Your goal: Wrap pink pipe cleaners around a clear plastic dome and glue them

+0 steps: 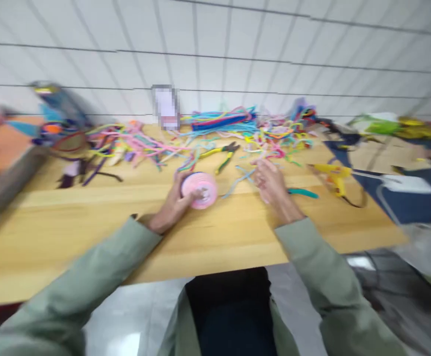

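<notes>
My left hand [178, 198] is closed around a round pink object [207, 190] with a paler middle, its flat face turned up toward me. Motion blur hides its finer make. Over the table's middle right, my right hand [269, 183] has its fingers pressed together. What they pinch, if anything, is too smeared to name. A teal handle [303, 193] sticks out beside the right wrist, the rest of that tool hidden behind the hand. Light blue pipe cleaners [234, 187] lie between the two hands. Just beyond them rest pliers with yellow-and-green handles [226, 157].
Tangled pink pipe cleaners [145, 143] and a blue bundle [223, 121] line the back by the white wall. A phone [167, 106], blurred out, leans there. At right lie a yellow glue gun [336, 177] and a white power strip [410, 184]. A grey-edged box [13, 173] stands left.
</notes>
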Action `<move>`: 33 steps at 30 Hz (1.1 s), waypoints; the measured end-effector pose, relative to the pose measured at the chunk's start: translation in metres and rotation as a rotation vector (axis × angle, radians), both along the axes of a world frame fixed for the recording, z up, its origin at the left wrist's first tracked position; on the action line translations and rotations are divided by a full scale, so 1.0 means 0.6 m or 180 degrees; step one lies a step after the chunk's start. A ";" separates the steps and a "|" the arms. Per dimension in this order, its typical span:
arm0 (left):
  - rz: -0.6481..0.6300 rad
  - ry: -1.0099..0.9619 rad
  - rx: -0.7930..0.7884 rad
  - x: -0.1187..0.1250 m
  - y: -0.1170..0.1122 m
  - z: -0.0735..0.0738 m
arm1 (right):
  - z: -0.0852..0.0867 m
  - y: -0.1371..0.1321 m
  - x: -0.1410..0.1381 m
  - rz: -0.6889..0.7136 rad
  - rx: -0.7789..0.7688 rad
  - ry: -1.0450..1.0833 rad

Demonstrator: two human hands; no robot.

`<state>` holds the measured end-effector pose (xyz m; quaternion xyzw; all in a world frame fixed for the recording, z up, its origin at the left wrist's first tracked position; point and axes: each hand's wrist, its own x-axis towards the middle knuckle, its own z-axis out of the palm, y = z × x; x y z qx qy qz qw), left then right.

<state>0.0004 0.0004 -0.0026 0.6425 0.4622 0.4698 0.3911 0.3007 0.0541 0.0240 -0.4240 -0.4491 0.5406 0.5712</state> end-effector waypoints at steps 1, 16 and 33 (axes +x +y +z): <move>-0.0039 -0.0008 0.0011 0.000 0.002 -0.001 | -0.003 0.003 0.001 0.0046 -0.0010 0.0016; -0.0319 -0.0191 0.0031 -0.001 0.004 0.002 | -0.013 -0.002 -0.014 0.0401 -0.0046 -0.0593; -0.0338 -0.0352 -0.0176 -0.012 -0.008 0.010 | -0.015 -0.031 -0.024 0.0618 0.0246 -0.1360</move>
